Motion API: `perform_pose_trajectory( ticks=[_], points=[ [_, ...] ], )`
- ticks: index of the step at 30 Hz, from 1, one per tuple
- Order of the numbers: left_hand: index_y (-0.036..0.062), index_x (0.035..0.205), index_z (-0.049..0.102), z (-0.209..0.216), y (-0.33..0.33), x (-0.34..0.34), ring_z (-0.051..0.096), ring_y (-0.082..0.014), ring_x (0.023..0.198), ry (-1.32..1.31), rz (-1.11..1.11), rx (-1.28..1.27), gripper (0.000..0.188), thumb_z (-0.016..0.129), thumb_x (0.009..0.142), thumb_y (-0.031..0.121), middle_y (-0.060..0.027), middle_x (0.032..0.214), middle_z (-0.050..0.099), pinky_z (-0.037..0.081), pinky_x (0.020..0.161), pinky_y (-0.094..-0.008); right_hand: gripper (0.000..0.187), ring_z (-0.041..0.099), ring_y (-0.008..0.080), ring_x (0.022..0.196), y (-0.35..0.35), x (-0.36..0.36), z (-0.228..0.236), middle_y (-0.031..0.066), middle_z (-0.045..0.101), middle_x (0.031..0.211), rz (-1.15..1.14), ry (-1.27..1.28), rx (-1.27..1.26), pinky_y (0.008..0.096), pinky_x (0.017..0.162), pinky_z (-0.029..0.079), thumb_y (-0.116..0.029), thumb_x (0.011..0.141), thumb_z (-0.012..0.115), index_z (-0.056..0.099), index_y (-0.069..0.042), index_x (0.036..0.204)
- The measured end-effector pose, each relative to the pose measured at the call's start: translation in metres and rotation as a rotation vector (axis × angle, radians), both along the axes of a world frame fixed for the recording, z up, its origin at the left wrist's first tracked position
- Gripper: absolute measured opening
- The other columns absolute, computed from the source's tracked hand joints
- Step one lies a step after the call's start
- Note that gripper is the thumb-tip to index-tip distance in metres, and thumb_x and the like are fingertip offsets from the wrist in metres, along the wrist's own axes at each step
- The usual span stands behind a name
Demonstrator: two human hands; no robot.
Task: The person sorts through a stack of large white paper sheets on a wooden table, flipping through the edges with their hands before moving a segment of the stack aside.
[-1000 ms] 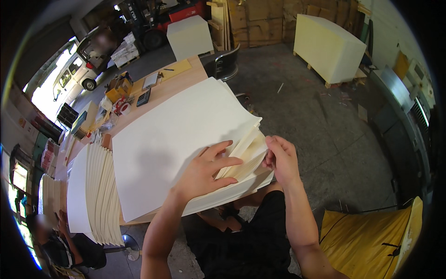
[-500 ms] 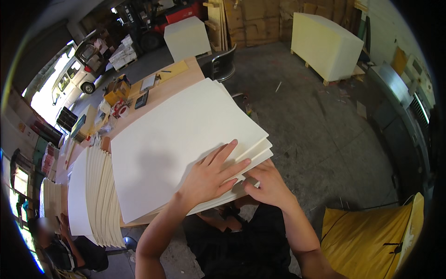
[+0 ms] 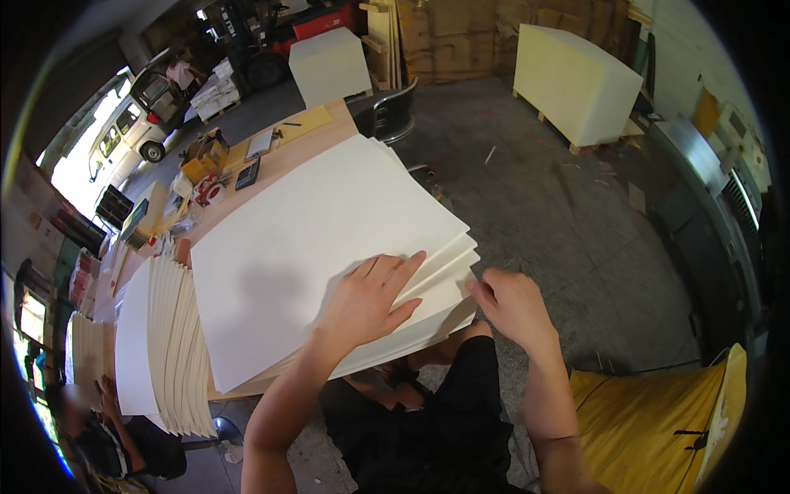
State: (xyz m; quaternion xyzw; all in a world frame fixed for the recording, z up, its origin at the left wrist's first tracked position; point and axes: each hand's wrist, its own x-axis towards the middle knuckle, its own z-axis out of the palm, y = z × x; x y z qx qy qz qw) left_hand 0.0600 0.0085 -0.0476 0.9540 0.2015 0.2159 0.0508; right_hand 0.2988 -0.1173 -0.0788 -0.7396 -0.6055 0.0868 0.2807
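Observation:
A stack of large white paper sheets [image 3: 280, 222] covers much of the table, its right-hand edges fanned into several layers. My left hand [image 3: 369, 298] lies on top near the front right edge, fingers extended and thumb apart. At the fanned corner, my right hand [image 3: 514, 305] has its fingers curled, with thumb and forefinger pinched at the edge of a lower sheet. How many sheets are in that pinch is hidden. Left of this stack, more white sheets [image 3: 141, 346] lie fanned in a row of layers.
A wooden table [image 3: 333, 123] bears a calculator [image 3: 248, 174], a clipboard [image 3: 260, 144] and a tape roll [image 3: 216, 194]. A black chair [image 3: 395, 115] stands beyond. Wrapped pallets [image 3: 568, 86], a yellow cover [image 3: 650, 420] and a grey machine [image 3: 699, 189] stand around. Another person [image 3: 123, 440] is at lower left.
My right hand has moved right, from beside my left hand out to the sheets' corner. The layers at that edge are more spread. My left hand has stayed nearly in place.

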Motion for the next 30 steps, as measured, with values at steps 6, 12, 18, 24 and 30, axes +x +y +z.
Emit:
perform_pose_trajectory(
  ticks=[6, 12, 18, 24, 30],
  points=[
    [0.027, 0.141, 0.066, 0.011, 0.009, 0.0, 0.068, -0.0311, 0.109, -0.029, -0.078, 0.043, 0.049, 0.071, 0.093, 0.016, -0.0102, 0.138, 0.063, 0.059, 0.091, -0.0406, 0.04, 0.064, 0.0214, 0.061, 0.028, -0.032, 0.002, 0.0092, 0.06, 0.066, -0.033, 0.559, 0.242, 0.0374, 0.056, 0.048, -0.028, 0.096, 0.075, 0.054, -0.001, 0.076],
    [0.0274, 0.132, 0.073, 0.013, 0.015, -0.006, 0.067, -0.0305, 0.119, -0.06, -0.094, -0.218, 0.04, 0.075, 0.092, 0.019, -0.0119, 0.152, 0.055, 0.057, 0.098, -0.0426, 0.039, 0.058, 0.0092, 0.058, 0.041, -0.028, -0.007, -0.0006, 0.057, 0.064, 0.007, 0.854, 0.263, 0.0268, 0.052, 0.043, -0.021, 0.101, 0.069, 0.05, -0.011, 0.068],
    [0.0279, 0.13, 0.074, 0.026, 0.006, -0.007, 0.064, -0.0331, 0.124, -0.015, -0.065, -0.329, 0.055, 0.089, 0.079, 0.04, -0.0127, 0.152, 0.054, 0.054, 0.104, -0.0437, 0.039, 0.061, 0.0133, 0.058, 0.039, -0.026, 0.01, 0.0013, 0.058, 0.063, 0.026, 1.512, 0.162, 0.0275, 0.054, 0.044, -0.027, 0.104, 0.064, 0.054, -0.011, 0.069],
    [0.0269, 0.131, 0.074, 0.021, 0.01, -0.008, 0.063, -0.0334, 0.125, -0.015, -0.068, -0.357, 0.061, 0.093, 0.075, 0.041, -0.0136, 0.152, 0.054, 0.053, 0.106, -0.0446, 0.04, 0.063, 0.0133, 0.058, 0.039, -0.025, 0.008, 0.0021, 0.059, 0.062, 0.047, 1.525, 0.155, 0.0269, 0.055, 0.046, -0.029, 0.104, 0.064, 0.055, -0.011, 0.07],
    [0.0275, 0.133, 0.074, 0.026, 0.015, -0.009, 0.062, -0.0329, 0.125, 0.013, -0.095, -0.395, 0.059, 0.092, 0.077, 0.036, -0.0137, 0.149, 0.056, 0.052, 0.107, -0.043, 0.043, 0.063, 0.0134, 0.059, 0.038, -0.021, -0.007, 0.0025, 0.06, 0.064, 0.091, 1.569, 0.189, 0.0267, 0.055, 0.047, -0.037, 0.106, 0.064, 0.055, -0.011, 0.072]
  ],
)
